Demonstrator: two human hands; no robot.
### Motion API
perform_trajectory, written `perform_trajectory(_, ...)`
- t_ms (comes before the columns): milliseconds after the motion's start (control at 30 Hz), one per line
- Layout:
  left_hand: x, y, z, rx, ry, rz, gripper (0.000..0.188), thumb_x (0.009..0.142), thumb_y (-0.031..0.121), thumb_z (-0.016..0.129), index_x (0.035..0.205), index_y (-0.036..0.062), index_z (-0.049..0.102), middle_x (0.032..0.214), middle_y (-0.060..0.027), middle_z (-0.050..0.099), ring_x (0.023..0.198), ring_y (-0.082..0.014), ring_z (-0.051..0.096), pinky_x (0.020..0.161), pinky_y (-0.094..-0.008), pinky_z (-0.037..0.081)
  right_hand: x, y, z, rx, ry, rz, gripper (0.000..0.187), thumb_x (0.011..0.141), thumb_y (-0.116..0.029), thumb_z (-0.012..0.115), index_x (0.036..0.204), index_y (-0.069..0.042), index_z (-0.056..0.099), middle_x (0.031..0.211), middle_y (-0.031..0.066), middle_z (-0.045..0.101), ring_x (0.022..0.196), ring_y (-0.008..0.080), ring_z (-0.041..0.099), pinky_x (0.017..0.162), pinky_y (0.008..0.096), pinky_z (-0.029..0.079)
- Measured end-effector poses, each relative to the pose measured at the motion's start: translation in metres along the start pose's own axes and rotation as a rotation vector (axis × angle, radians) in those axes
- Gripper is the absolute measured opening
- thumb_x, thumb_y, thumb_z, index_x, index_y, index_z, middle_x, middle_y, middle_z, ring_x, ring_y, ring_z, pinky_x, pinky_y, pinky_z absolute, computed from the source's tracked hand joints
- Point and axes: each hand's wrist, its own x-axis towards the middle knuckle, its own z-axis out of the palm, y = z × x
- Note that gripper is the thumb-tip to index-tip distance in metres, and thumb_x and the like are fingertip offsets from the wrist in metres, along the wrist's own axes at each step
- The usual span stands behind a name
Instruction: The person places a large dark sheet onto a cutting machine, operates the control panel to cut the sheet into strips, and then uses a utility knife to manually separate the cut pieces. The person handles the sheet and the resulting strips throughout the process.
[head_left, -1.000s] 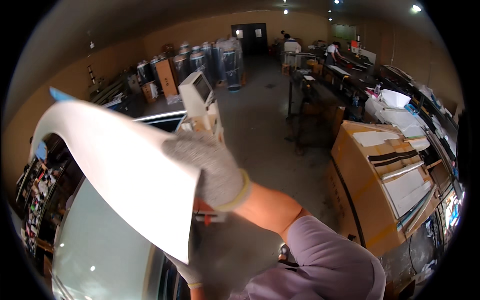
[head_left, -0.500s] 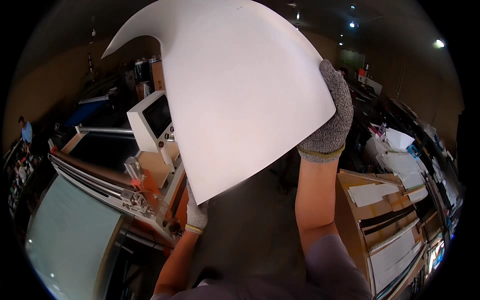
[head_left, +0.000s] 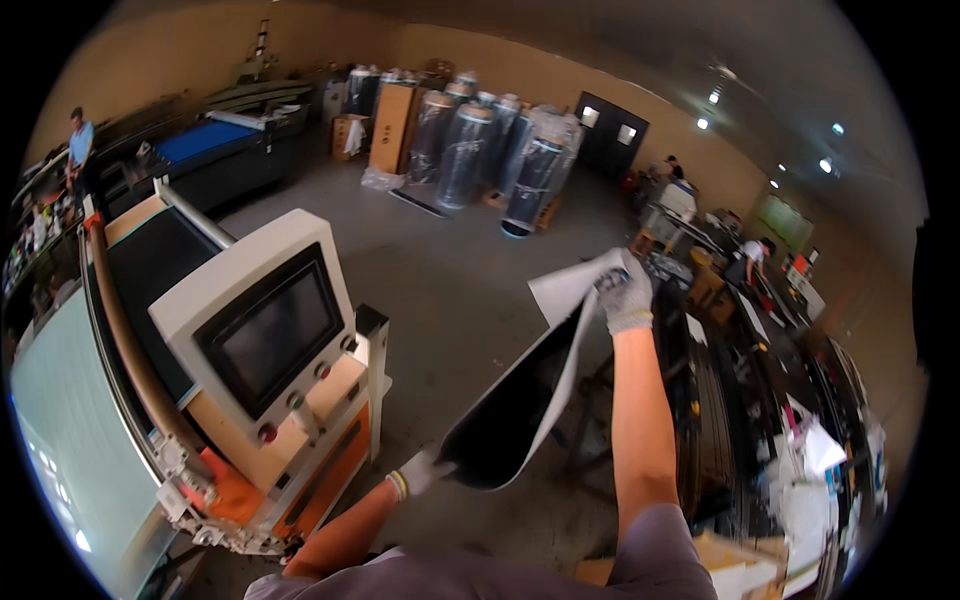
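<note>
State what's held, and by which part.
The sheet: right hand grips its curled upper end; left hand is at its lower-left edge, grip too blurred to tell.

Workshop with machine console (head_left: 268,325), wrapped rolls (head_left: 465,155)

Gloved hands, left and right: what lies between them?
In the head view, a curled sheet, black on one face and white on the other, spans from left hand to right hand.
</note>
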Motion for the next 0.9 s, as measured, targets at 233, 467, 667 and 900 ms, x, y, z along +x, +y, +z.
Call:
perform_trajectory(233,0.236,0.002,-0.084,0.055,-0.162,-0.25,0.039,0.094,0.027,0.058,0.103,-0.0103,0.065,0.091,-0.0166,0.07,0.086,-0.0214,0.068,0.076,-0.0359,0.052,0.258,0.078,-0.183,0.056,0.053,0.124,0.02,0.093,-0.019,0.065,0.076,-0.015,0.056,0.066,-0.0047,0.053,0.052,0.0074,0.043,0.049,0.0241,0.034)
perform_trajectory(467,0.482,-0.046,-0.173,0.485,0.025,-0.365,0.039,0.09,0.025,0.057,0.121,0.0024,0.062,0.105,-0.0243,0.069,0.098,-0.0392,0.065,0.087,-0.0452,0.051,0.447,0.111,-0.229,-0.006,0.339,0.034,0.019,0.09,-0.026,0.066,0.077,-0.014,0.061,0.067,-0.0047,0.058,0.05,0.0065,0.047,0.045,0.0202,0.036)
perform_trajectory(667,0.609,-0.042,-0.292,0.564,0.155,-0.361,0.032,0.09,0.027,0.058,0.108,0.0055,0.072,0.103,-0.0211,0.071,0.095,-0.0395,0.067,0.084,-0.0471,0.052,0.587,0.168,-0.218,0.085,0.346,-0.143,0.019,0.089,-0.025,0.066,0.075,-0.013,0.06,0.056,-0.0059,0.049,0.043,0.0063,0.036,0.043,0.0224,0.028)
perform_trajectory(900,0.754,-0.087,-0.488,0.627,0.177,-0.357,0.032,0.094,0.027,0.058,0.117,0.0071,0.069,0.106,-0.0185,0.071,0.1,-0.039,0.066,0.088,-0.0469,0.051,0.756,0.298,-0.086,0.138,0.448,-0.381,0.012,0.087,-0.015,0.068,0.089,-0.003,0.067,0.063,-0.0001,0.045,0.052,0.0106,0.036,0.05,0.0237,0.026)
